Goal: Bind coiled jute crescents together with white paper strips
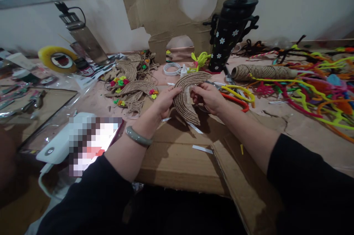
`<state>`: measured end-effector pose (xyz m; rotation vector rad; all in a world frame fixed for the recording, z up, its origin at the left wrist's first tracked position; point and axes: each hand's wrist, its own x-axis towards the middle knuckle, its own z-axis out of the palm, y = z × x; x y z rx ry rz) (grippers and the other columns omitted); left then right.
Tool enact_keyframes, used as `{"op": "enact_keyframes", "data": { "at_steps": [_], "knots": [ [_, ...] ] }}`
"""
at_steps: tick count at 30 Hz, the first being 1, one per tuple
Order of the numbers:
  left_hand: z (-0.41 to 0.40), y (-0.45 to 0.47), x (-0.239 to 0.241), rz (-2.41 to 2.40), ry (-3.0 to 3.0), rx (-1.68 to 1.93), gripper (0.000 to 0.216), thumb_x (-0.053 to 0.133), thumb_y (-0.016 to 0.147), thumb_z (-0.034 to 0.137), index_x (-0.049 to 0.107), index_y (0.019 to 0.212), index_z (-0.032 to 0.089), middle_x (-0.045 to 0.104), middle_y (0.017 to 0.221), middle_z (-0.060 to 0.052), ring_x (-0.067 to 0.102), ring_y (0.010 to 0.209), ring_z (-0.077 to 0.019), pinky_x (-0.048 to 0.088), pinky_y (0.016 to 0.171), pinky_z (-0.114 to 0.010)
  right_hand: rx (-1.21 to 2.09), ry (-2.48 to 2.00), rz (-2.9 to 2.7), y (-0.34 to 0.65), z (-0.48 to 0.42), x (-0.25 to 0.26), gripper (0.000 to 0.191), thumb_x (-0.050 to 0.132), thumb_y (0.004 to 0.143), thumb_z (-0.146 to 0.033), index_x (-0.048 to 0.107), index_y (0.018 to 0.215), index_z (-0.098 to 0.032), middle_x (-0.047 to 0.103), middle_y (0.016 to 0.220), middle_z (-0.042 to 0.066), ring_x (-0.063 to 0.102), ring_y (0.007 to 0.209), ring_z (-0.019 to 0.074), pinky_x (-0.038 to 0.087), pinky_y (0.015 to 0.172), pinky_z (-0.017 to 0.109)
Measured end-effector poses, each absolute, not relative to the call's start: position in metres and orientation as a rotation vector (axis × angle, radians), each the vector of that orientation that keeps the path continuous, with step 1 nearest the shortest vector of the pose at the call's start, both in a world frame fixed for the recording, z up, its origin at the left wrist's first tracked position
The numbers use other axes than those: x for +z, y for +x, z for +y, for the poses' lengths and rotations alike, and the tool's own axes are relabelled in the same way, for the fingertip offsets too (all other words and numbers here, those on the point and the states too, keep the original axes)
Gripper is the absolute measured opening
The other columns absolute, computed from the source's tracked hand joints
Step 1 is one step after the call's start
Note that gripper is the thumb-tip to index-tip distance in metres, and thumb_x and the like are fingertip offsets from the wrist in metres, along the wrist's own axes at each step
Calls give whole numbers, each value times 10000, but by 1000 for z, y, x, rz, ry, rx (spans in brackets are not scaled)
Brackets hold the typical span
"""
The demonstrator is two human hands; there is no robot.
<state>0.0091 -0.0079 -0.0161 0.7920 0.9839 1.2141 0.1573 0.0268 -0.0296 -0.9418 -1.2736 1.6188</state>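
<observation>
A crescent-shaped piece wrapped in brown jute twine (186,99) is held up over a flattened cardboard box (182,154). My left hand (163,101) grips its left side, fingers closed on the edge; a grey-green bangle (138,137) sits on that wrist. My right hand (208,96) pinches the inner curve of the crescent near its top. Both sleeves are black.
Several finished twine crescents with bright pom-poms (129,83) lie at the back left. A twine spool (260,72), many coloured pipe cleaners (312,87), scissors (238,96), a black flowered bottle (229,35), a cut cardboard sheet (166,10), a yellow tape roll (58,59) and a phone (88,139) surround the work.
</observation>
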Motion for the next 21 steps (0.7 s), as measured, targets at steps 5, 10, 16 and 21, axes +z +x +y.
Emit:
{"op": "enact_keyframes", "data": {
  "at_steps": [5,10,16,21],
  "knots": [
    [-7,9,-18,996,812,1199,99,646,701,224,623,721,130,657,637,-13,579,568,-115,457,605,-248,1624,-982,-1272,155,26,-29,240,706,638,-315,522,634,-161,544,514,-40,455,427,54,365,431,189],
    [-5,7,-23,1014,844,1204,136,673,671,241,615,724,130,661,638,-11,587,577,-124,460,617,-260,1749,-917,-1322,154,23,-29,201,684,632,-298,540,633,-157,549,534,-32,478,467,68,392,472,205],
    [-4,5,-24,996,871,1226,107,653,686,216,613,734,128,656,629,-11,594,587,-117,464,622,-249,1762,-921,-1298,156,23,-29,163,661,635,-277,552,610,-159,569,561,-15,487,490,77,401,485,213],
    [-4,6,-23,997,859,1220,99,646,701,222,612,724,131,654,613,-21,595,572,-121,470,615,-254,1743,-874,-1335,156,22,-28,162,679,623,-268,572,664,-153,565,563,-32,478,469,62,382,474,201]
  ]
}}
